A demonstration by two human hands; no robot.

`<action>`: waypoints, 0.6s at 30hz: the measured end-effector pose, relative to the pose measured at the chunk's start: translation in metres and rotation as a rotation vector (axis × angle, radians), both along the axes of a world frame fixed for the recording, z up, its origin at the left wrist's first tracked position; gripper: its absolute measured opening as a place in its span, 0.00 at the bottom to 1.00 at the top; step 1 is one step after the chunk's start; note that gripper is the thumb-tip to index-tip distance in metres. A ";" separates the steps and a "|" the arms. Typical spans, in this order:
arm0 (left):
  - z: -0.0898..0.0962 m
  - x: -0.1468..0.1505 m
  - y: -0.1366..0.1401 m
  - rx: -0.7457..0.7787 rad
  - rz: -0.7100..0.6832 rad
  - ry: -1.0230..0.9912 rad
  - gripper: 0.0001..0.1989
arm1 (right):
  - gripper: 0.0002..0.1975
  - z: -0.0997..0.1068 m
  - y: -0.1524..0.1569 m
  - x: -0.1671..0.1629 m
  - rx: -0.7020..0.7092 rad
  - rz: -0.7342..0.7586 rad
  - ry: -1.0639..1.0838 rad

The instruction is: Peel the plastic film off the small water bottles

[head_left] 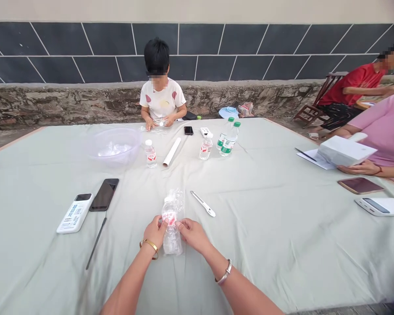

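A small water bottle with a white cap and a red-and-white label lies inside or upon clear plastic film on the cloth in front of me. My left hand holds its left side, the thumb on the label. From the right, my right hand grips the bottle's side, thumb at the label's edge; its lower fingers are partly hidden. Beyond my right hand lies a white utility knife.
Ahead stand another small bottle, a white roll, a third small bottle, two green-capped bottles and a translucent basin. Phones and a white power bank lie left. People sit opposite and at right.
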State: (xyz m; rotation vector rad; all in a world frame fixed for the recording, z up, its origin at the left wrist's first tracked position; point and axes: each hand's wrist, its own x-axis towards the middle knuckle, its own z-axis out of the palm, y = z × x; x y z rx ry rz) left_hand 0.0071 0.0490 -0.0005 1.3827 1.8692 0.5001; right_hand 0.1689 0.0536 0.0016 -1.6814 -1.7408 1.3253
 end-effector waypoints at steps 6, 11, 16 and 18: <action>0.001 0.003 -0.007 -0.020 0.089 0.013 0.29 | 0.12 -0.016 0.007 -0.017 0.051 -0.194 0.027; 0.002 0.007 -0.008 0.001 0.089 0.057 0.40 | 0.11 -0.019 0.004 -0.026 -0.035 -0.271 0.181; 0.005 0.006 -0.007 -0.062 0.105 0.009 0.38 | 0.11 -0.011 0.008 -0.013 -0.083 -0.218 0.113; 0.005 0.007 -0.008 -0.069 0.114 0.004 0.38 | 0.15 -0.006 0.017 0.002 0.049 -0.205 -0.029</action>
